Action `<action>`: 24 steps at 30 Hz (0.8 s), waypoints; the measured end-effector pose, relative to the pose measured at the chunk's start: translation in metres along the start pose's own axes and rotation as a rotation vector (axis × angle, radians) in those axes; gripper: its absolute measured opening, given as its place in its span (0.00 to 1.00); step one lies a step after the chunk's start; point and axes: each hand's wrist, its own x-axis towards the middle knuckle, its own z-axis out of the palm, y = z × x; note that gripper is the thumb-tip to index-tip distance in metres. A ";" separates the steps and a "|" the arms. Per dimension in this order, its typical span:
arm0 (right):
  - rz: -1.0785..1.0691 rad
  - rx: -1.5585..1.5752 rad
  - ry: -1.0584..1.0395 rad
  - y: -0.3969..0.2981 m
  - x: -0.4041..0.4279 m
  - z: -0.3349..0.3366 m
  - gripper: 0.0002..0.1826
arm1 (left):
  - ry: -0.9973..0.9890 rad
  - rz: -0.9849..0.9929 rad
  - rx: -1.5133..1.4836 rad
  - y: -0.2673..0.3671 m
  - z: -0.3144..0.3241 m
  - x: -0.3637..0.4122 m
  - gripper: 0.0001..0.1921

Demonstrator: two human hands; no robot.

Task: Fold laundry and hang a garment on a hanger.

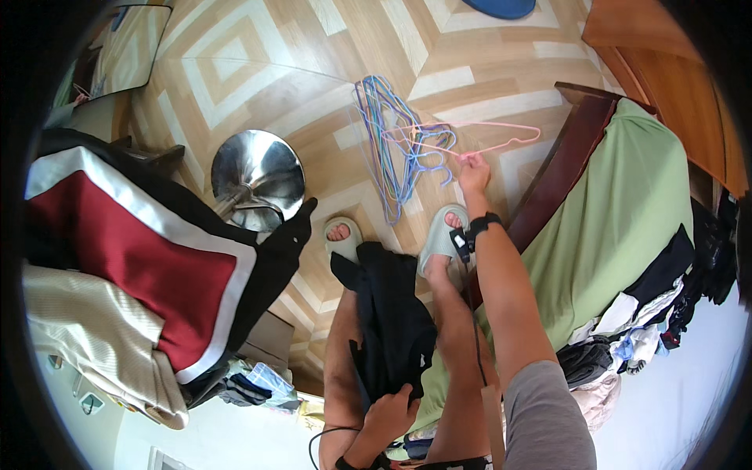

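Note:
A black cloth garment hangs between the person's knees, and my left hand grips its near end. Stretched out to the far side, my right hand is closed on the bar of a pink hanger. Beneath and to the left of that hanger, a heap of blue, purple and green hangers lies on the floor. The pink hanger partly overlaps the hooks of the heap. Both wrists wear black bands.
At right, a bed with a dark red wooden frame carries a green sheet and piled clothes. A round shiny metal base stands at left beside a red, white and black garment. Slippered feet rest on the patterned floor.

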 end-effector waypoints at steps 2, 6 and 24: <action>0.072 0.255 0.080 0.019 0.007 0.004 0.01 | -0.007 0.007 0.023 0.003 -0.002 -0.002 0.20; 0.029 0.264 0.027 0.048 -0.014 -0.011 0.03 | -0.025 0.070 0.010 0.002 -0.001 -0.008 0.20; 0.221 0.224 -0.485 -0.237 -0.300 -0.230 0.07 | 0.360 0.485 0.097 0.046 -0.069 -0.190 0.17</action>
